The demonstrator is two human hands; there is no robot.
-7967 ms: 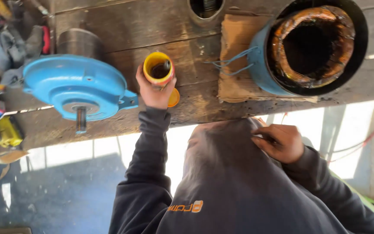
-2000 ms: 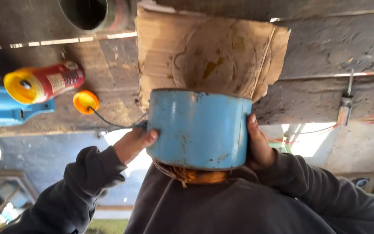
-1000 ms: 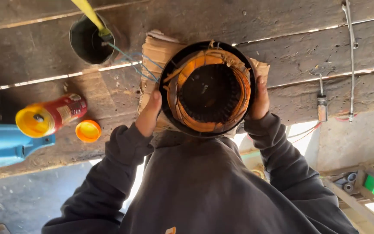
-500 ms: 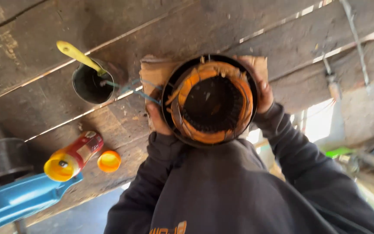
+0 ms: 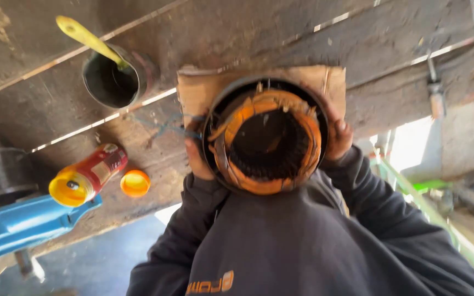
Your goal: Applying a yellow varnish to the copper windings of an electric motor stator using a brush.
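At far left we see a blue casing (image 5: 23, 227) on the wood bench (image 5: 281, 38), then a red bottle w/ yellow top (image 5: 86, 176) lying on its side and an orange cap (image 5: 135, 183) just beside it. Above, a dark can (image 5: 111, 82) w/ a yellow stick (image 5: 89, 38) in it. Our left hand (image 5: 197, 159) & right hand (image 5: 337, 134) grip the round motor shell (image 5: 264, 137), copper windings inside, open end facing us, over a cardboard sheet (image 5: 198, 93) at center.
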